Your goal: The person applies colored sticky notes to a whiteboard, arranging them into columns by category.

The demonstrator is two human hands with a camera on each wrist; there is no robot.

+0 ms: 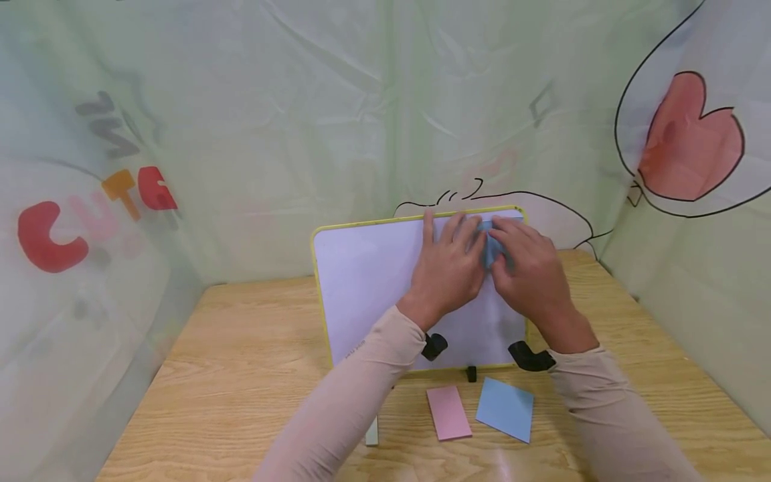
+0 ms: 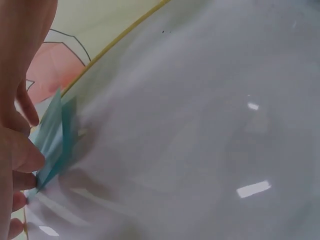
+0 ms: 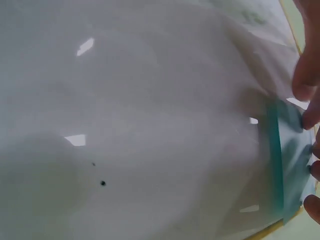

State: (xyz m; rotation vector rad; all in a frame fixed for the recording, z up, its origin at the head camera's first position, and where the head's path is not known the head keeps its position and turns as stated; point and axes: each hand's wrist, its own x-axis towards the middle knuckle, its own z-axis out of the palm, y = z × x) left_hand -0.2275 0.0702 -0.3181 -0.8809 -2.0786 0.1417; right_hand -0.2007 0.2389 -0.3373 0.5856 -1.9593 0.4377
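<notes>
A white board (image 1: 367, 288) with a yellow frame stands tilted on the table. Against its upper right part is a blue sticky note (image 1: 494, 251), whose lower edge stands away from the surface in the right wrist view. My left hand (image 1: 448, 271) lies over the note's left side, fingers spread and pointing up toward the top frame. From the other side my right hand (image 1: 533, 268) touches the note with bent fingertips. In the left wrist view, fingers (image 2: 25, 155) rest along the note's upper edge. The hands partly cover the note.
On the table before the board lie a pink sticky-note pad (image 1: 449, 412) and a blue pad (image 1: 506, 410). A pale strip (image 1: 372, 432) is partly under the left sleeve. Black feet (image 1: 530, 356) support the board. Printed cloth walls (image 1: 289, 134) enclose the table.
</notes>
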